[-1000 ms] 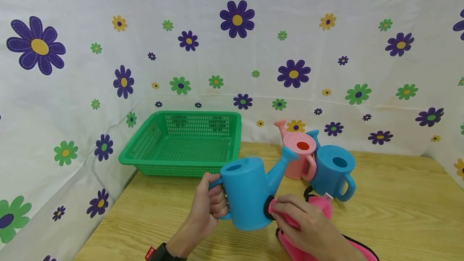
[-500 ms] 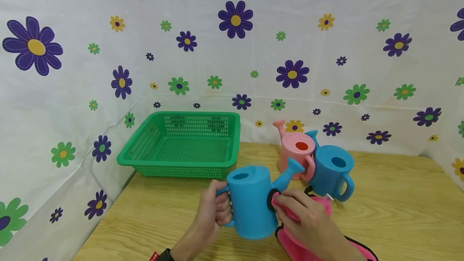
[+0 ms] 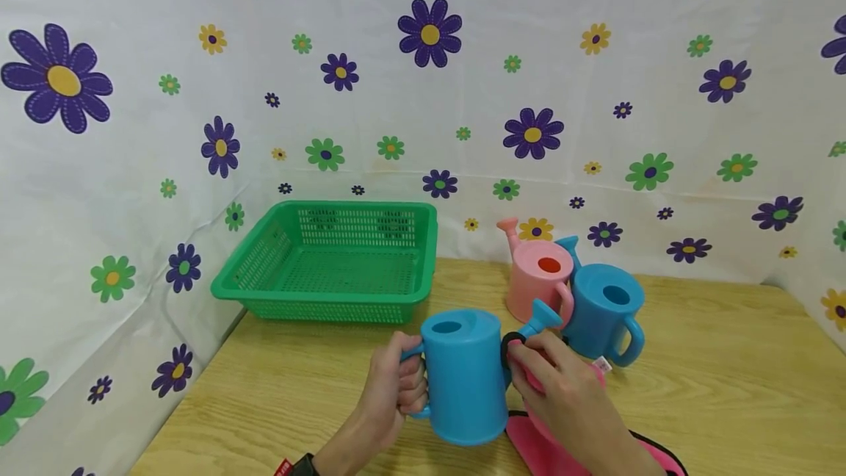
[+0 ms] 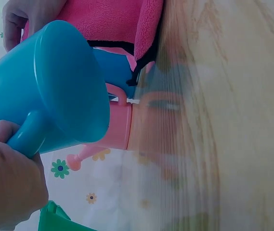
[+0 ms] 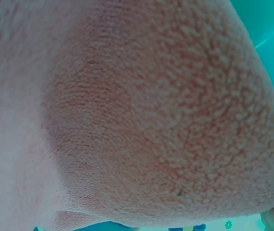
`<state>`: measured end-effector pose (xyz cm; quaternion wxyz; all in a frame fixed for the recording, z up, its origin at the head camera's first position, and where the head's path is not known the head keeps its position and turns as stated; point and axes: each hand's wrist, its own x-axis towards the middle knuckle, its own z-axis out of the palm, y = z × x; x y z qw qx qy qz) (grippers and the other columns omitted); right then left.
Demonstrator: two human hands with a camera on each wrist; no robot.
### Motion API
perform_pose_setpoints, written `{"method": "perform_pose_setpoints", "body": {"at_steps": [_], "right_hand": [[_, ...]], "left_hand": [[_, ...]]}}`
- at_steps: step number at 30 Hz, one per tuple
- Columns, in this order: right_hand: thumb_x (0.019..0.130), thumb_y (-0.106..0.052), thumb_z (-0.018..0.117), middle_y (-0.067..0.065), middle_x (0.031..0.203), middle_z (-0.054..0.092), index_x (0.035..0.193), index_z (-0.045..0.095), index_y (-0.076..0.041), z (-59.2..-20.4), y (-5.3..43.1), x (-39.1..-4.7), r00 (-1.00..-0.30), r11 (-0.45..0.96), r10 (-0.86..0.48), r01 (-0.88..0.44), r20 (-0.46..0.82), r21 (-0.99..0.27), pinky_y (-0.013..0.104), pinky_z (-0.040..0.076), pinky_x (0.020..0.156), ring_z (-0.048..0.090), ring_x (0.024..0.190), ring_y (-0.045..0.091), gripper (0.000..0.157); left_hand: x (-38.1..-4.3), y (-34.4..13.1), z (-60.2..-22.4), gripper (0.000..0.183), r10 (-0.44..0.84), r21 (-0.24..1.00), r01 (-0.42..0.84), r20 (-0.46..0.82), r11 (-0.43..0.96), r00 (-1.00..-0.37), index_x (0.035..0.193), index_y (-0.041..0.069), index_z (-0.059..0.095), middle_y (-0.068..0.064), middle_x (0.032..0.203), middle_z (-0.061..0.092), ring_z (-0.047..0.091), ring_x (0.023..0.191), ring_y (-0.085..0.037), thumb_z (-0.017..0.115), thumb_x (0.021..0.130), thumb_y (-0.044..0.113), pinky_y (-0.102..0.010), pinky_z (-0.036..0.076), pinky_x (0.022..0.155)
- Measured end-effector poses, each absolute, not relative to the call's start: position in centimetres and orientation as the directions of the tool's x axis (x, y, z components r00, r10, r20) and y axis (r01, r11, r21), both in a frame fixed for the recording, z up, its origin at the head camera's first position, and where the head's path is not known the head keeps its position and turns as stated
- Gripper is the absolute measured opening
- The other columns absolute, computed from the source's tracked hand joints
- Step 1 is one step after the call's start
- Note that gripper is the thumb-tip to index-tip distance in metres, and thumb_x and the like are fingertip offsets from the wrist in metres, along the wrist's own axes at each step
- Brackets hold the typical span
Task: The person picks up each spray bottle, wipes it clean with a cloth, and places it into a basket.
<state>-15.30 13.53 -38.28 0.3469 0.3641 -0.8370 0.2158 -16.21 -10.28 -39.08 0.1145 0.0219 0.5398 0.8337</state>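
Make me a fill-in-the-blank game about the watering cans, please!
The left hand grips a blue can by its ____.
The cloth in the right hand is coloured ____.
The basket is coloured ____.
Beyond stand a pink can and another blue can, making ____ cans in all.

Missing words: handle; pink; green; three.

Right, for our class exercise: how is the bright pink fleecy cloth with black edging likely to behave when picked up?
Probably floppy: the pink fleecy cloth bends in loose folds by the right hand. Likely not slippery, given its fuzzy pile. Unlikely to roll, as it shows no firm shape.
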Motion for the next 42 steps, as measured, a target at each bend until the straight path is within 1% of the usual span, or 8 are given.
{"method": "perform_pose_setpoints", "body": {"at_steps": [7,12,18,22,25,28,37,42], "right_hand": [[0.066,-0.004,0.086,0.012,0.091,0.063,0.107,0.071,-0.001,-38.2,13.7,-15.4,-0.541,0.695,-0.466,-0.713,0.7,-0.088,0.045,0.061,0.074,0.061,0.083,0.021,0.044],[0.084,-0.017,0.076,0.015,0.093,0.063,0.109,0.069,0.001,-38.2,14.2,-15.6,-0.52,0.713,-0.476,-0.7,0.709,-0.035,0.047,0.06,0.075,0.062,0.085,0.025,0.031],[0.073,-0.005,0.08,0.019,0.094,0.061,0.111,0.066,0.003,-38.0,14.6,-16.0,-0.464,0.725,-0.497,-0.686,0.733,0.058,0.049,0.06,0.071,0.062,0.084,0.031,0.041],[0.096,-0.017,0.059,0.02,0.094,0.06,0.111,0.066,0.004,-38.0,14.9,-16.1,-0.456,0.73,-0.497,-0.68,0.738,0.071,0.049,0.061,0.07,0.062,0.083,0.031,0.027],[0.105,-0.029,0.033,0.021,0.093,0.059,0.111,0.066,0.004,-38.0,15.1,-16.2,-0.451,0.739,-0.482,-0.67,0.751,0.072,0.048,0.061,0.067,0.06,0.083,0.032,0.048],[0.106,-0.03,0.026,0.022,0.091,0.058,0.109,0.067,0.005,-37.7,15.2,-16.4,-0.429,0.75,-0.456,-0.657,0.78,0.077,0.047,0.062,0.064,0.059,0.082,0.032,0.054],[0.106,-0.032,0.03,0.024,0.091,0.061,0.108,0.069,0.005,-37.5,15.5,-16.6,-0.396,0.773,-0.385,-0.631,0.834,0.058,0.052,0.06,0.062,0.059,0.084,0.034,0.054],[0.097,-0.019,0.054,0.025,0.089,0.061,0.104,0.07,0.006,-37.4,15.7,-17.0,-0.361,0.78,-0.328,-0.625,0.873,0.035,0.054,0.059,0.061,0.062,0.079,0.033,0.031]], "left_hand": [[-16.3,-10.3,-39.0,0.05,0.204,0.905,-0.162,-0.086,-0.393,-0.975,0.048,0.021,0.026,0.014,0.039,0.025,0.022,0.031,-0.001,0.044,0.094,0.021,-0.018,0.018,0.034],[-16.2,-10.4,-38.9,0.05,0.206,0.906,-0.164,-0.088,-0.391,-0.975,0.048,0.021,0.026,0.014,0.039,0.025,0.022,0.032,-0.002,0.045,0.094,0.021,-0.018,0.019,0.034],[-16.2,-10.5,-38.8,0.05,0.206,0.907,-0.166,-0.09,-0.387,-0.974,0.048,0.021,0.026,0.014,0.039,0.025,0.022,0.032,-0.002,0.047,0.093,0.022,-0.018,0.019,0.034],[-16.1,-10.5,-38.9,0.05,0.204,0.906,-0.164,-0.088,-0.39,-0.975,0.048,0.021,0.026,0.014,0.039,0.025,0.022,0.032,-0.002,0.046,0.093,0.022,-0.018,0.019,0.034],[-16.0,-10.5,-38.9,0.05,0.207,0.906,-0.162,-0.085,-0.392,-0.975,0.048,0.021,0.026,0.014,0.039,0.025,0.022,0.032,-0.002,0.046,0.094,0.023,-0.018,0.019,0.034],[-16.0,-10.5,-38.9,0.05,0.208,0.904,-0.168,-0.091,-0.394,-0.974,0.048,0.021,0.026,0.014,0.039,0.025,0.021,0.032,-0.002,0.046,0.094,0.023,-0.018,0.019,0.034],[-16.0,-10.7,-38.9,0.05,0.225,0.893,-0.183,-0.095,-0.411,-0.97,0.048,0.021,0.026,0.014,0.039,0.025,0.021,0.032,-0.002,0.045,0.094,0.023,-0.018,0.019,0.035],[-16.1,-10.7,-38.9,0.05,0.229,0.892,-0.186,-0.096,-0.413,-0.969,0.048,0.022,0.025,0.013,0.039,0.024,0.021,0.032,-0.002,0.042,0.095,0.023,-0.019,0.018,0.036]]}}
